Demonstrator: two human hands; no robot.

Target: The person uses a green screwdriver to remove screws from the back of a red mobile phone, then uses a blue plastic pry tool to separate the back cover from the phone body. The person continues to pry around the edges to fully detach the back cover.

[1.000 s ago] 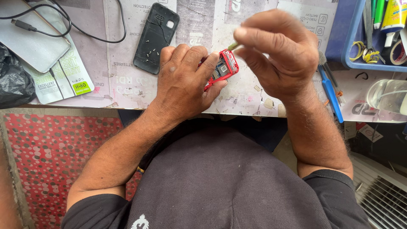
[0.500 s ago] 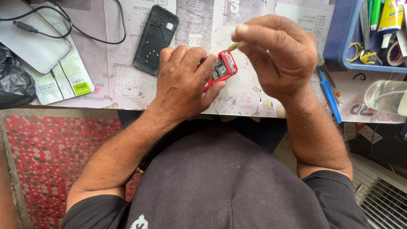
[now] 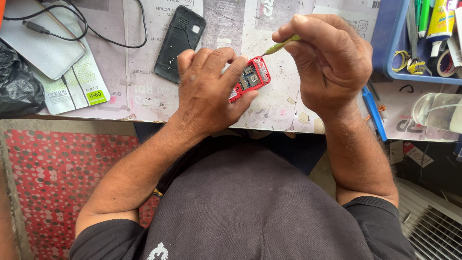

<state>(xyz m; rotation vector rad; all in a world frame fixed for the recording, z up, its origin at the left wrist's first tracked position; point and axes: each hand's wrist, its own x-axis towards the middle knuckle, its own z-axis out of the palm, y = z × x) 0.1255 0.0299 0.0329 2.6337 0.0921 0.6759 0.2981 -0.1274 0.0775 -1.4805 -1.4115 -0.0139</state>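
Black plastic bunches at the far-left edge as a crumpled bag (image 3: 17, 86), beside a flat silver device (image 3: 45, 48) with a dark cable (image 3: 96, 29) looping over it. Glossy packets (image 3: 79, 84) lie on the newspaper-covered bench (image 3: 144, 96), and a matte black back cover (image 3: 179, 42) rests inside-up further right, apart from the work.

The left hand (image 3: 209, 91) has its fingers curled tight round a small red phone (image 3: 250, 77), pinning it just above the paper near the bench's middle. Its back appears to be off, with metal parts and a circuit board exposed, so opening looks done while the work inside seems unfinished.

The right hand (image 3: 327, 62) pinches a slim yellow-green tool (image 3: 281, 45) between thumb and bent fingers; the tool's thin tip meets the phone's far corner.

At the far right sits a blue plastic tray (image 3: 385, 43) of tubes and tape rolls, with a clear container (image 3: 438, 110) nearer.
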